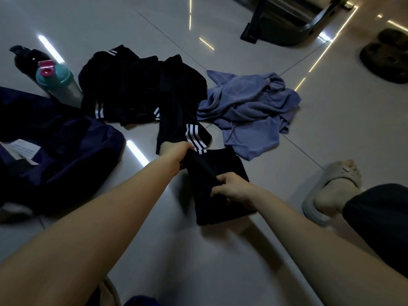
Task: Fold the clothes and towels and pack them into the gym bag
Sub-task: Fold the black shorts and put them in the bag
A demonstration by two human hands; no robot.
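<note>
Both hands closed on one black white-striped garment (217, 184): left hand (176, 152), right hand (234, 189). One lavender towel (249, 107), one navy fabric gym bag (66, 146), two bottles (55, 78).

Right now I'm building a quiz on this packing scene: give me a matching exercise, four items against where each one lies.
Items:
1. gym bag
2. shaker bottle
3. lilac top
4. black striped garment

Places:
A. crumpled on the floor tiles, right of the black pile
B. held by the left hand and right hand
C. at the left edge, nearest the person
D. upright beyond the bag

Pairs: 1-C, 2-D, 3-A, 4-B
</note>
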